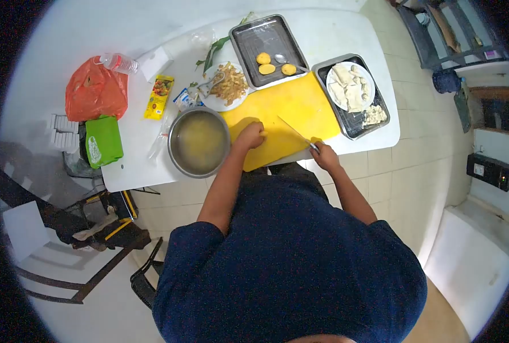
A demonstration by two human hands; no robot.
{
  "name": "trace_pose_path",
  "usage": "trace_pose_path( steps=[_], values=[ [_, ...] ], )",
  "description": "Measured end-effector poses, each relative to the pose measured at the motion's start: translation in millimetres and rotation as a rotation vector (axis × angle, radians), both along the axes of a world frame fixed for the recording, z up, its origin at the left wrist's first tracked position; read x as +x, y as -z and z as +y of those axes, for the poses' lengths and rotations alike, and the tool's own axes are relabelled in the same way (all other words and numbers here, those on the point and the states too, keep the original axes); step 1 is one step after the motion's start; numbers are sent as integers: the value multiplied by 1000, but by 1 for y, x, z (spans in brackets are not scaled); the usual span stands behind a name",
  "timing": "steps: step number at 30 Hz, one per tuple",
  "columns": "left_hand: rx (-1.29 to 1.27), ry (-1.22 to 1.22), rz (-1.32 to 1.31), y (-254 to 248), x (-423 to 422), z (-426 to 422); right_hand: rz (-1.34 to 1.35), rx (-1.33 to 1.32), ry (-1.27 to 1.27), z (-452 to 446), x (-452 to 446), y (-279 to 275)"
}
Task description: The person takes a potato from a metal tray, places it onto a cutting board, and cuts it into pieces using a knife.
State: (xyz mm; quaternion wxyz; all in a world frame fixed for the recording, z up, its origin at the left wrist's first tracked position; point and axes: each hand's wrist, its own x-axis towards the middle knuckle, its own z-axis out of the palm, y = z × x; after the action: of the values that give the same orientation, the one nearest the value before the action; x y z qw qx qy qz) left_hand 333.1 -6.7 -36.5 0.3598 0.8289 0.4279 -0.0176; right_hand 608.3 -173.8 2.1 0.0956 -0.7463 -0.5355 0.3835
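Note:
My right hand is closed around the handle of a knife, whose thin blade points up and left over the yellow cutting board. On the board's left part, my left hand has its fingers curled together; what they hold, if anything, is too small to make out. Just left of that hand stands a metal bowl with cloudy yellowish liquid in it. Beyond the board lies a dark metal tray bearing several yellow pieces and a spoon.
A white plate of brownish strips sits behind the bowl. Right of the board, another tray carries a plate of pale flat pieces and a crumbly heap. A yellow packet, red bag and green pouch lie left.

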Motion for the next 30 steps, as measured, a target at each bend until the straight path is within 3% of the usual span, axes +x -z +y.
trace_pose_path(
  steps=[2, 5, 6, 9, 13, 23, 30],
  values=[
    [126, -109, -127, 7, -1, -1, -22, 36, 33, -3, -7, 7],
    [36, -535, -613, -30, 14, -5, 0, 90, 70, -5, -20, 4],
    [122, -565, -582, -40, 18, -5, 19, -50, 87, -2, -25, -2],
    [265, -494, -494, -36, 13, -4, 7, 72, 95, -6, -44, -8],
    [305, -447, -449, -8, 9, -5, -29, 19, 80, -9, -61, -28],
    [167, -422, -632, -11, 5, -13, -86, 24, 186, -20, -96, -75],
    [159, -459, -588, -8, 9, -28, -74, 5, 226, -32, -92, -63]
  ],
)
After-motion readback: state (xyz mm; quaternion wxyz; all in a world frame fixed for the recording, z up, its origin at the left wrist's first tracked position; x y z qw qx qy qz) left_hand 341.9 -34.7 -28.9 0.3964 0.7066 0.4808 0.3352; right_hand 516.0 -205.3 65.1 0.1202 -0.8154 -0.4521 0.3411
